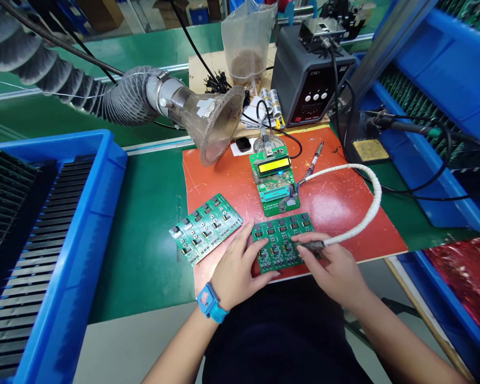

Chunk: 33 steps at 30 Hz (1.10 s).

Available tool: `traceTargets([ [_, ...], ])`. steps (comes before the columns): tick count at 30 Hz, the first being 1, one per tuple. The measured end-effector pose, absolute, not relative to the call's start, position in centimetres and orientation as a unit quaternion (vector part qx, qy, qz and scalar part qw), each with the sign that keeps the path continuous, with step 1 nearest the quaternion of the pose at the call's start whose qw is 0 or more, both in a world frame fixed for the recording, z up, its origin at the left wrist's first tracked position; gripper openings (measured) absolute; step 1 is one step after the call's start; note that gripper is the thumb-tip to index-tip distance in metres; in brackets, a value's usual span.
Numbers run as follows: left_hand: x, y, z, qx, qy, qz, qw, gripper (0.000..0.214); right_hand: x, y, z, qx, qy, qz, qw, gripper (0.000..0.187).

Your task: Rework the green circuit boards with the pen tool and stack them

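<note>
My left hand (pixel 240 266) rests its fingers on the left part of a green circuit board panel (pixel 282 250) with a row of small red-digit displays. My right hand (pixel 332 272) grips a dark probe handle (pixel 310 246) over the panel's right side. A white spiral-wrapped cable (pixel 362 213) runs from that probe to a green test board with a yellow LCD (pixel 274 166). A second green panel (pixel 206 228) lies apart to the left of my left hand. All of these lie on a scuffed orange mat (pixel 344 213).
A fume extractor hood (pixel 212 122) on a grey ducted hose hangs above the mat. Behind it stand a soldering station (pixel 310 77) and a plastic bag (pixel 246 45). A pen (pixel 314 160) lies on the mat. Blue racks of boards (pixel 64 213) flank the green bench.
</note>
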<state>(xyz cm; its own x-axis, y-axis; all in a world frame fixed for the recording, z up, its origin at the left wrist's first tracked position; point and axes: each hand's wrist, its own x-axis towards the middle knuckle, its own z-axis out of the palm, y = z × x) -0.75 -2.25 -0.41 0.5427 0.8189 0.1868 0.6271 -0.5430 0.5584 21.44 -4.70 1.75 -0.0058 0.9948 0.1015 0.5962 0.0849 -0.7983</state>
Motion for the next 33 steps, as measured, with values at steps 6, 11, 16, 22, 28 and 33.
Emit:
traceTargets([
  [6, -0.75, -2.27, -0.38, 0.852, 0.426, 0.216, 0.213, 0.062, 21.57, -4.54, 2.27, -0.602, -0.672, 0.274, 0.331, 0.014],
  [11, -0.71, -2.26, -0.3, 0.852, 0.426, 0.216, 0.214, 0.06, 21.45, -4.39, 2.29, -0.605, -0.673, 0.267, 0.332, 0.014],
  [16, -0.73, -2.26, -0.26, 0.854, 0.424, 0.215, 0.212, 0.061, 21.15, -4.44, 2.09, -0.618, -0.656, 0.261, 0.347, 0.011],
  [22, -0.73, -2.23, -0.23, 0.854, 0.422, 0.218, 0.211, 0.061, 21.21, -4.48, 2.28, -0.622, -0.65, 0.278, 0.337, 0.013],
  [28, -0.73, -2.26, -0.31, 0.853, 0.422, 0.222, 0.214, 0.061, 21.23, -4.4, 2.46, -0.633, -0.632, 0.298, 0.333, 0.013],
  [33, -0.72, -2.27, -0.27, 0.852, 0.427, 0.215, 0.214, 0.06, 20.69, -4.19, 2.69, -0.662, -0.597, 0.304, 0.335, 0.01],
])
